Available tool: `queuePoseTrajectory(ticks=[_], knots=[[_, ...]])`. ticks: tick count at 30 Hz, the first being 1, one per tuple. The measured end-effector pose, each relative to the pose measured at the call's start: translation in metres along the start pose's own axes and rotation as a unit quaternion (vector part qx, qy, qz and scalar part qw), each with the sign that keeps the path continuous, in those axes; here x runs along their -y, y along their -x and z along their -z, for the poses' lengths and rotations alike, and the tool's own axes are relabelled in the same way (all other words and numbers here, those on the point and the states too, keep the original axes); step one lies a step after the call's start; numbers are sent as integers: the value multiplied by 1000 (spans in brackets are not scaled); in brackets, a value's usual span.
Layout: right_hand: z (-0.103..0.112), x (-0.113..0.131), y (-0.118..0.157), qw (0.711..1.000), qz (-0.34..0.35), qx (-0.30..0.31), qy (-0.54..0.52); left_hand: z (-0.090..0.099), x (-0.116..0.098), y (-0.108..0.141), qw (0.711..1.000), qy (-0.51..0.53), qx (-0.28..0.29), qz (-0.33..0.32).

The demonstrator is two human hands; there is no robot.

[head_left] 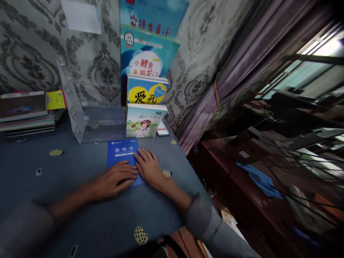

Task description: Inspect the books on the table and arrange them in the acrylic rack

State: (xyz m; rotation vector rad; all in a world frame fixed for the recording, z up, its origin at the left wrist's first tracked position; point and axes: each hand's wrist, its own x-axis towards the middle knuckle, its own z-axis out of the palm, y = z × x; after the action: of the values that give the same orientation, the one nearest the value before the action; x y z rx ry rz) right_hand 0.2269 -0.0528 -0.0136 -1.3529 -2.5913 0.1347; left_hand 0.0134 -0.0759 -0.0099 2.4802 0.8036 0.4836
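Observation:
A blue booklet (122, 148) with white printing lies flat on the dark blue tablecloth. Across its lower left part rests my left hand (120, 177), fingers stretched out flat. My right hand (149, 166) lies over the booklet's right edge, its fingers extended and slightly apart. Both hands touch the cover and hide part of it; their fingertips nearly meet. Just behind the booklet stands a clear plastic book rack (104, 132), with several picture books (146, 123) stepped upright in its right side.
A stack of books (24, 114) lies at the table's back left. The patterned wall (104, 68) closes off the back. To the right, past the table edge, are a purple curtain (204, 96) and a dark red surface (228, 172) with a blue cloth (259, 179) and cables.

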Motion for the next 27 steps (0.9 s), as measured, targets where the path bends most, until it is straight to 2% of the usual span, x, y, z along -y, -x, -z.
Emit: queuePoseTrajectory(ticks=[3, 6, 8, 11, 14, 17, 20, 22, 23, 25, 27], knots=[[3, 5, 14, 1000, 7, -8, -6, -5, 13, 2, 991, -48, -99, 74], [6, 7, 19, 1000, 15, -8, -9, -5, 28, 4, 962, -68, -216, 154], [6, 6, 20, 1000, 25, -7, -12, 1, 34, 5, 944, -24, -270, 191], [6, 4, 21, 999, 37, -7, -18, 16, 32, 3, 910, 103, -313, 251], [7, 3, 22, 999, 40, -8, -26, 35, 23, -1, 845, 249, -361, 306], [9, 3, 23, 999, 41, -2, -31, 52, 16, -5, 758, 373, -407, 347], [12, 4, 23, 999, 42, 1, -31, 65, 14, -7, 670, 445, -444, 394], [14, 5, 23, 999, 44, -1, -28, 68, 13, -8, 632, 474, -455, 410], [14, 5, 24, 999, 45, -2, -27, 68, 12, -8, 624, 490, -446, 414], [15, 5, 24, 998, 47, -5, -28, 64, 8, -9, 625, 526, -394, 421], [15, 4, 24, 998, 47, -5, -35, 56, 3, -10, 630, 568, -317, 425]])
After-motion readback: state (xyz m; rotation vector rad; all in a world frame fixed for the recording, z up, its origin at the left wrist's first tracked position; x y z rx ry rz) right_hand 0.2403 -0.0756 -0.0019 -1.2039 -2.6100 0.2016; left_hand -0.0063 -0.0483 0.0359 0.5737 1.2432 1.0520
